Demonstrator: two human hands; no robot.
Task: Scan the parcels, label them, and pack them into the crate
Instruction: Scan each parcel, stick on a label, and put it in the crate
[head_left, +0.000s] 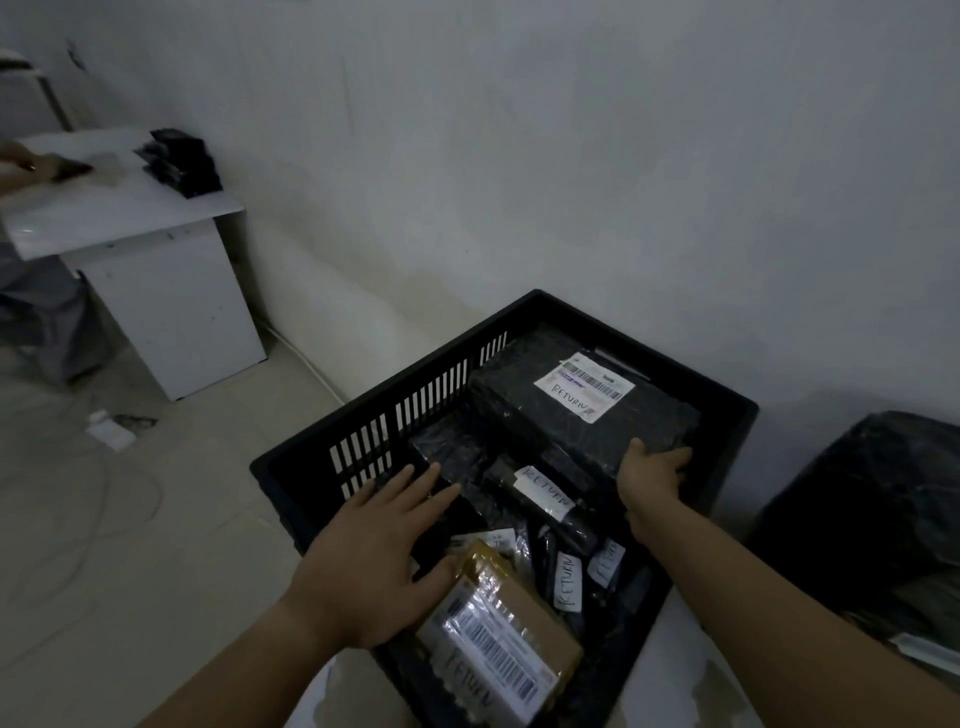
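A black slatted crate (363, 441) stands on the floor by the wall, filled with several black-wrapped parcels marked RETURN. On top at the back lies a large black parcel (524, 400) with a white barcode label. My right hand (652, 475) grips its near right corner. My left hand (374, 556) hovers flat, fingers spread, over the crate's left side, beside a brown cardboard parcel (524, 608) with a barcode label at the front. A slim black parcel (545, 493) with a RETURN label lies in the middle.
A white desk (156, 280) stands at the left with a stack of black parcels (179, 158) on it, and another person's hand (21, 166) works there. Cables (104, 493) trail across the tiled floor. A large black-wrapped bundle (872, 509) sits at the right.
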